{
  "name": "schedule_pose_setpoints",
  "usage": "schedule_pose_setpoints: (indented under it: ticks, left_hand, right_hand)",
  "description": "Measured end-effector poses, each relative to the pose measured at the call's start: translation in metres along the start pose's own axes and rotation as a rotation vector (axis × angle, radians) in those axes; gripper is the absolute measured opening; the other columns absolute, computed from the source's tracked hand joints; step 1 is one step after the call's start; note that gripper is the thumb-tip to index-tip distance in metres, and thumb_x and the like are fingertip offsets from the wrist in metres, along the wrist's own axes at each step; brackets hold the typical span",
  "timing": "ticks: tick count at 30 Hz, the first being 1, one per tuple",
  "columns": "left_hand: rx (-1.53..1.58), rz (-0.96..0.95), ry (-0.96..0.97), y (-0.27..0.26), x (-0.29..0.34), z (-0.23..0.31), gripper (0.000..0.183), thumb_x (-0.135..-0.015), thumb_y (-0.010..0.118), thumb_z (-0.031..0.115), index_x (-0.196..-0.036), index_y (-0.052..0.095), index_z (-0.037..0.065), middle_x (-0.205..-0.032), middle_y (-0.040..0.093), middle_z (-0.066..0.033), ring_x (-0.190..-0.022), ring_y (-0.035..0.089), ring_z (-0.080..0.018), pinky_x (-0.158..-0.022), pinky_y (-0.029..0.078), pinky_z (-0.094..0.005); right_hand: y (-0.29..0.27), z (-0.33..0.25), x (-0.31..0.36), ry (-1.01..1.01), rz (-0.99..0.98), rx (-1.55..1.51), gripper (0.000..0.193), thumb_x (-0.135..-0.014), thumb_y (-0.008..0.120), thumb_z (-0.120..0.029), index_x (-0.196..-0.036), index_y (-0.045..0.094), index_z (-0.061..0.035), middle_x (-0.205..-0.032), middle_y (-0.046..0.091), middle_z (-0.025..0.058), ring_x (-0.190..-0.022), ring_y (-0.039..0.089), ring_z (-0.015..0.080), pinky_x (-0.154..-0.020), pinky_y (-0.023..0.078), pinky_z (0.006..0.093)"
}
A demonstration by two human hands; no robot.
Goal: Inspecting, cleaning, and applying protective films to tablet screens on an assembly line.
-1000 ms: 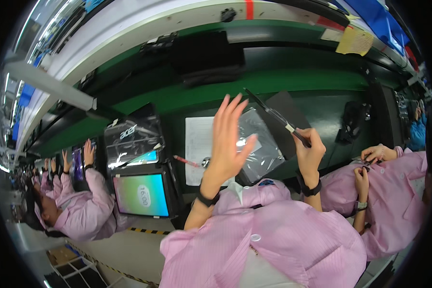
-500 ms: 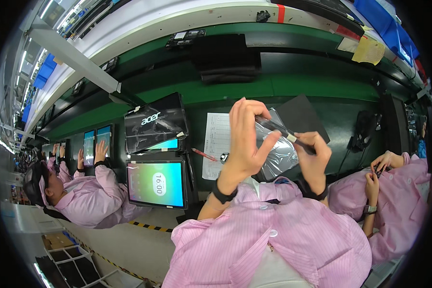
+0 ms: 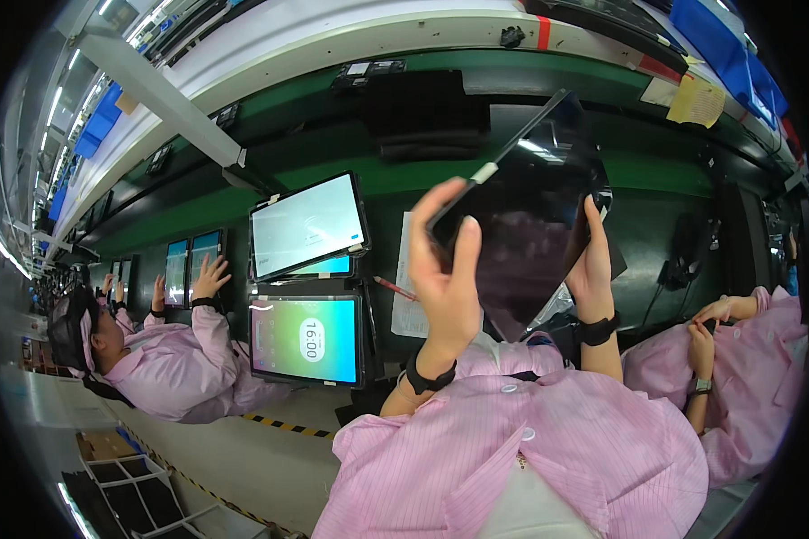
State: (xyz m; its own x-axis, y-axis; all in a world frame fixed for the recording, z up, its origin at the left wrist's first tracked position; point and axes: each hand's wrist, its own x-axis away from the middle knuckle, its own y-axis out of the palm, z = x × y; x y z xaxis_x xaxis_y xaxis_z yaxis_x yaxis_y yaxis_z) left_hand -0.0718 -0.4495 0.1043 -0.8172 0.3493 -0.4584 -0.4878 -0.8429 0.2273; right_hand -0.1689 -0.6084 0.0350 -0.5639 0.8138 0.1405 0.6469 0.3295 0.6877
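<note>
Closest to me are both pink sleeves coming up from the bottom edge, black wrist straps on each. My left hand point(image 3: 448, 283) is curled around the left edge of a dark tablet point(image 3: 521, 216), thumb on the front and fingers behind, and my right hand point(image 3: 593, 265) is wrapped the same way on the right edge, so both are closed on it and neither is free. The tablet is up in the air, tilted, screen dark and facing me, not resting on the bench point(image 3: 656, 171) at all. I'd call this the look-it-over step: checking the glass under the light. The next move probably calls for a steady two-handed grip and a slow tilt, no pinching the corners. Past it, a white sheet point(image 3: 409, 296) and a red pen point(image 3: 394, 287) lie on the bench, then two lit tablets point(image 3: 306, 337) stand propped toward its left end, where a co-worker point(image 3: 166, 355) reaches for more screens.
</note>
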Motion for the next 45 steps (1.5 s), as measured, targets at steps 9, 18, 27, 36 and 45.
schedule_pose_setpoints:
  ticks: [9,18,27,36,45]
  left_hand:
    - [0.109,-0.477,0.038,-0.031,0.025,0.023,0.055,-0.091,0.046,0.024,-0.133,0.032,-0.009,-0.137,0.039,-0.0192,-0.122,0.042,-0.025,-0.098,0.032,-0.0292]
    - [0.183,-0.212,-0.124,-0.053,0.065,0.01,0.058,-0.084,0.053,0.024,-0.131,0.032,-0.005,-0.125,0.048,-0.0222,-0.109,0.054,-0.0245,-0.089,0.046,-0.031]
    - [0.528,-0.247,-0.023,-0.064,0.074,0.008,0.064,-0.07,0.073,-0.003,-0.123,0.037,-0.001,-0.119,0.052,-0.0208,-0.105,0.056,-0.0248,-0.091,0.044,-0.0349]
    - [0.376,-0.214,-0.131,-0.065,0.074,0.018,0.096,-0.073,0.076,0.023,-0.141,0.014,-0.003,-0.117,0.054,-0.0218,-0.102,0.057,-0.0258,-0.09,0.043,-0.0338]
    - [-0.199,-0.681,-0.188,-0.07,-0.025,0.03,0.026,-0.087,0.055,0.013,-0.107,0.055,-0.003,-0.073,0.06,-0.007,-0.067,0.057,-0.0113,-0.061,0.043,-0.0234]
  right_hand:
    - [0.007,-0.016,-0.009,0.053,0.044,0.006,0.022,-0.086,0.061,-0.013,-0.104,0.06,-0.0002,-0.102,0.062,0.0024,-0.1,0.056,0.0066,-0.091,0.04,0.0167]
    - [0.023,-0.034,0.016,0.019,0.054,0.021,0.017,-0.084,0.064,-0.013,-0.097,0.063,-0.0024,-0.094,0.063,0.0015,-0.091,0.059,0.0094,-0.083,0.043,0.019]
    - [0.053,-0.045,0.039,0.103,0.111,0.113,0.019,-0.082,0.065,-0.016,-0.099,0.061,-0.0068,-0.094,0.061,-0.0019,-0.087,0.056,0.006,-0.078,0.041,0.0207]
    - [0.042,-0.049,0.039,0.105,0.026,0.197,0.026,-0.088,0.061,-0.026,-0.104,0.058,-0.0066,-0.096,0.058,-0.0029,-0.089,0.052,0.0048,-0.08,0.039,0.0197]
    - [-0.004,-0.003,0.044,-0.411,-0.016,0.324,0.039,-0.09,0.059,-0.029,-0.113,0.049,-0.0002,-0.098,0.057,0.0005,-0.086,0.051,0.006,-0.074,0.041,0.0223]
